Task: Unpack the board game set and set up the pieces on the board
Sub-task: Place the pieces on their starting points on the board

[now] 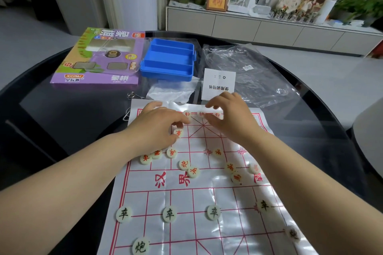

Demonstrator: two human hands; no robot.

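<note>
Cream round plastic chess discs (192, 171), probably light and slick, best pinched by rims, strewn toward twelve o'clock on glossy white sheet board (186, 194); left hand (159, 130) pinches red-lettered disc (178, 132); right hand (230, 119) curled, hold unclear.
</note>
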